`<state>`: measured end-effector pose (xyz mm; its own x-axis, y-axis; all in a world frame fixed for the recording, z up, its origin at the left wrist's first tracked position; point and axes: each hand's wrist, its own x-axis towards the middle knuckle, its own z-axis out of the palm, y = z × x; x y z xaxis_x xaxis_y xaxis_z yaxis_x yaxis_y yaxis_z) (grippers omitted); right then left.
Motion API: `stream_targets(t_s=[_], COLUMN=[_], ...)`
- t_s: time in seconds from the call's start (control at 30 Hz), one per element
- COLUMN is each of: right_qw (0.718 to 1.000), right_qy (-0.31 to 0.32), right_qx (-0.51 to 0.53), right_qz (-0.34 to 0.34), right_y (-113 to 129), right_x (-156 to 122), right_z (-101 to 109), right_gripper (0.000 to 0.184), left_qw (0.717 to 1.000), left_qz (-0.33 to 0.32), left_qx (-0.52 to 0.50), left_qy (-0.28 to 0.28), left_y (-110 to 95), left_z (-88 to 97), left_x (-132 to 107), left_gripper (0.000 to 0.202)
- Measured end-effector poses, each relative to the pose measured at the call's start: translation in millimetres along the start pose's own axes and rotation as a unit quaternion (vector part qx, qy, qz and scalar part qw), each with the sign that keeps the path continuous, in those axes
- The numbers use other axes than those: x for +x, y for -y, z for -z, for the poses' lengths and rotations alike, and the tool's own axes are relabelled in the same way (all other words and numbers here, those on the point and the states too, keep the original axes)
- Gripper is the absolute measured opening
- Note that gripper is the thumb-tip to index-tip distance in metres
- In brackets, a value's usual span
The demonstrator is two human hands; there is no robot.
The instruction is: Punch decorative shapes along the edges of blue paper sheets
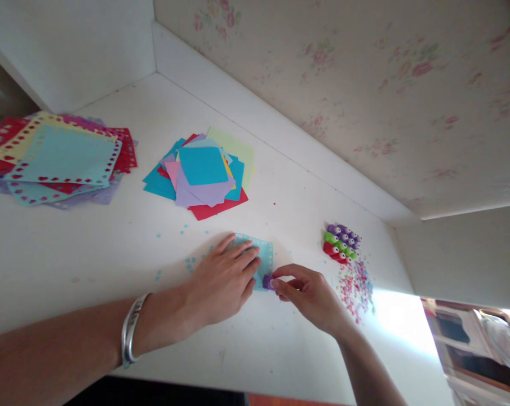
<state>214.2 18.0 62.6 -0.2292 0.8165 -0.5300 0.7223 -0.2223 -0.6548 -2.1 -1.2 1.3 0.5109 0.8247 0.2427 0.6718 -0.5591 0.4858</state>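
Observation:
A light blue square of paper [263,260] lies on the white table, with small cut-outs along its edges. My left hand [231,273] rests flat over the paper's left part, fingers spread, and hides much of it. At the paper's lower right corner, my right hand [299,287] grips a small purple craft punch [267,282] between thumb and fingers. The punch sits on the paper's edge. Little light blue punched bits [190,263] are scattered left of my left hand.
Behind my hands lies a pile of plain coloured paper [204,166]. Farther left is a stack of sheets with punched borders [69,155]. Several purple, green and red punches [341,243] stand in rows at the right, beside a heap of colourful confetti [357,287]. A wall borders the table's back.

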Motion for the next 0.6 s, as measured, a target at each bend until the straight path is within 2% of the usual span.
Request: stream_targets(t_s=[0.27,0.47,0.6], right_qw=[0.999,0.999,0.998], right_qy=[0.007,0.004,-0.010], right_qx=[-0.036,-0.029,-0.052], right_qz=[-0.008,-0.045,-0.019], right_y=[1,1,5], right_x=[2,7,13], right_z=[4,0,-2], right_gripper=[0.020,0.016,0.007], left_qw=[1.000,1.000,1.000], left_qz=[0.001,0.002,-0.005], left_qx=[-0.007,-0.014,0.000], left_qy=[-0.005,-0.009,0.000], left_y=[-1,0,0], left_z=[0.4,-0.3,0.7], left_x=[0,0,0], left_gripper=[0.030,0.029,0.028])
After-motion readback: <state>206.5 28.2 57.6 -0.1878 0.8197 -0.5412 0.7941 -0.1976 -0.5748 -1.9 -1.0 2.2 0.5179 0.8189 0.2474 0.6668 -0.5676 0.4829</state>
